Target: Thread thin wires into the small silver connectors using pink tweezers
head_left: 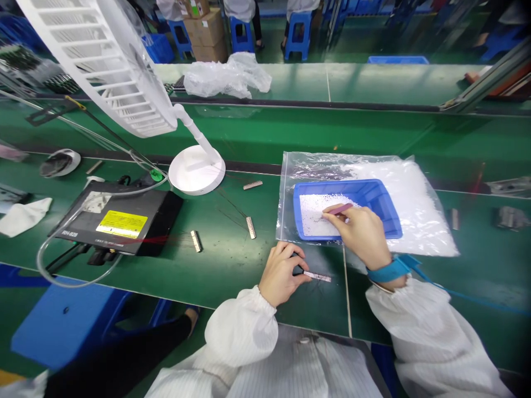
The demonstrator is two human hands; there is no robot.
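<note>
Right hand (362, 231) pinches slim tool (342, 209) over grains (312, 214) in rectangular tray (388, 203).

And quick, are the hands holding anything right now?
Left hand: closed on a small dark thing, by one end of a strip.
Right hand: closed, pinching a purple tool over the blue tray.

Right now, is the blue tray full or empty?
Blue tray partly filled: small white pieces cover its left side, while bare blue shows farther right; the right hand hides part of it.
</note>
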